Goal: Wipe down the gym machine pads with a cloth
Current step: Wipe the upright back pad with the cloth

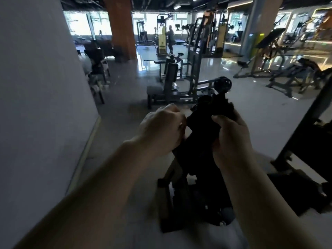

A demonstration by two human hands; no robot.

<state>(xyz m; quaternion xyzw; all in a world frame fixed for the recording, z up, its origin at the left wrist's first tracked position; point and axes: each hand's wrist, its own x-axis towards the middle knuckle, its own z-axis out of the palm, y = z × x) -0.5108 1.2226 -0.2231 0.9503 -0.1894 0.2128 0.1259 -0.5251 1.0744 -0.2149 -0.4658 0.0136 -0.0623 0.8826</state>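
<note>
Black, soft and limp: cloth (pixel 203 121) bunched in mid-air near the centre of view, stretched between both fists above a dark machine frame (pixel 194 194). Light by the look of it, floppy, easy to fold, unlikely to slip; best taken at opposite edges and gathered into a palm-sized wad for rubbing. Left hand (pixel 161 130) curled tight round the left end, right hand (pixel 231 135) pinching and clutching the right end, fuzzy fringe poking out beyond the fingers. No wiping contact with any pad yet. Pale wall (pixel 36 87) at left, grey seated machine (pixel 170 83) farther off.
</note>
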